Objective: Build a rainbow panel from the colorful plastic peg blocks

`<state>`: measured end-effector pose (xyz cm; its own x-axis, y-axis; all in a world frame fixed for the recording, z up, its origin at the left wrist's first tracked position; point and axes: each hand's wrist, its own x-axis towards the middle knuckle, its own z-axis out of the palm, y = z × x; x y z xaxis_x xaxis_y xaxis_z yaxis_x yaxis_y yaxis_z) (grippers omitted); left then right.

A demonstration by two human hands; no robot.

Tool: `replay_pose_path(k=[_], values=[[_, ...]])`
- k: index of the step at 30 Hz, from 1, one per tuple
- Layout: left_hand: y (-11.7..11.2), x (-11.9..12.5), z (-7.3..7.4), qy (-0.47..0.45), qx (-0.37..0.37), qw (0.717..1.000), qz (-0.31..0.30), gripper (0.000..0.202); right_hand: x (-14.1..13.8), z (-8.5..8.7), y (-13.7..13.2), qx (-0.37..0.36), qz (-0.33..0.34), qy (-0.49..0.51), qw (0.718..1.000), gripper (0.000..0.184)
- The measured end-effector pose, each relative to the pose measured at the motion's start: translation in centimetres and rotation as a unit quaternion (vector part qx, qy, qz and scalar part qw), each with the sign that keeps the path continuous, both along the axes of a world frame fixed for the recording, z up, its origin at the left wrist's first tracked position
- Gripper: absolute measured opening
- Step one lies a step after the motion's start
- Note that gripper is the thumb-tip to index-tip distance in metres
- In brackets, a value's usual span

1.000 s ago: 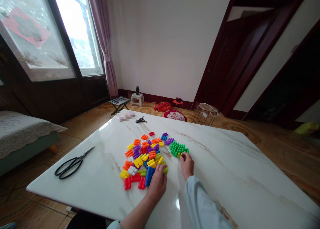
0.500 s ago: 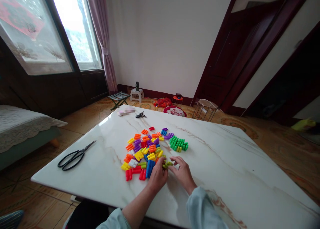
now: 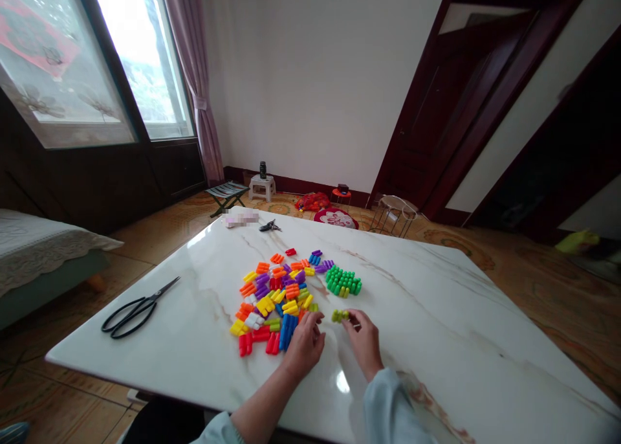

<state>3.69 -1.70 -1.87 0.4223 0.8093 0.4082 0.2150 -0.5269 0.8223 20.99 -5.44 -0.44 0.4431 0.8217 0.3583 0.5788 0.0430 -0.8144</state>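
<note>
My right hand (image 3: 365,342) pinches a small olive-green plastic building block (image 3: 337,316) just above the tabletop. A short gap away, my left hand (image 3: 305,340) has its fingers loosely bent and apart, with nothing seen in them. It rests beside the near right side of a loose pile of colourful plastic building blocks (image 3: 264,306). Blue joined blocks (image 3: 288,332) lie right against that hand's left side. Beyond my hands, a cluster of green blocks (image 3: 343,279) is joined together, with an olive-green piece at its near edge.
Black-handled scissors (image 3: 138,310) lie at the left of the white marble-patterned table (image 3: 436,327). Small pliers (image 3: 270,225) and a pinkish packet (image 3: 241,219) are near the far edge. Past the table stand a folding stool (image 3: 227,191) and a white stool (image 3: 262,186).
My hands have separated. The right hand has drawn the olive-green block rightward, away from the left hand, whose fingers have come off it. The view has shifted slightly.
</note>
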Motion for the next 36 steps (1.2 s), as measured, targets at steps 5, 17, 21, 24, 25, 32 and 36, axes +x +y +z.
replay_pose_path(k=[5,17,21,24,25,32,36], values=[[0.0,-0.1,0.2,0.017,-0.012,1.0,-0.019,0.026,5.5,-1.6,2.3,-0.016,-0.164,0.003,0.986,0.034],[-0.1,0.1,0.0,0.025,-0.017,0.999,-0.019,0.025,6.9,-2.6,5.7,-0.022,-0.12,-0.021,0.992,0.025],[-0.1,0.0,0.1,0.017,-0.016,0.999,-0.025,0.023,6.6,-2.6,5.6,-0.004,-0.122,-0.018,0.992,0.029],[-0.1,0.0,0.1,0.011,-0.007,0.999,-0.033,0.019,5.7,-2.5,4.9,0.012,-0.147,-0.02,0.989,0.031],[-0.1,0.0,0.2,0.011,-0.002,0.999,-0.034,0.018,5.1,-2.5,4.5,0.017,-0.155,-0.021,0.988,0.031],[-0.8,-0.2,1.0,0.085,0.067,0.994,-0.023,0.019,-1.8,-1.9,2.8,0.021,0.05,-0.067,0.996,0.027],[-1.4,-0.8,1.6,0.097,0.078,0.992,0.001,0.018,-3.7,-1.8,3.0,0.015,0.118,-0.153,0.981,0.044]])
